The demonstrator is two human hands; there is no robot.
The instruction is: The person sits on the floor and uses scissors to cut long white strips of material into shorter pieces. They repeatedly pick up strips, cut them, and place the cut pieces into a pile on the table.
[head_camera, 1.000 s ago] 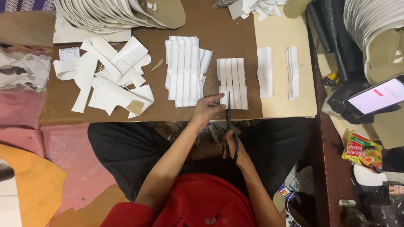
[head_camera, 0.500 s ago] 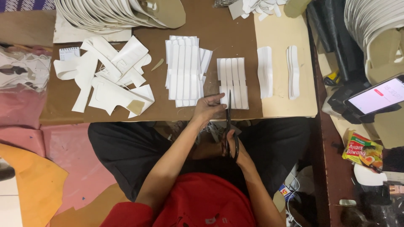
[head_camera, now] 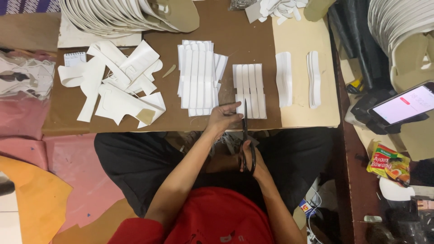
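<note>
The person is wearing a red shirt with a small dark mark near its lower edge, and black trousers covering both legs. Both forearms are showing bare, with no sleeves reaching them and nothing on the hands.

Counter layout: cut pieces in groups along the near edge.
On the counter, the scrap pile lies left, the long strips at centre, the short strips right of them, two small stacks farther right. Scissors overhang the near edge below the short strips; a phone sits off the counter's right end.
</note>
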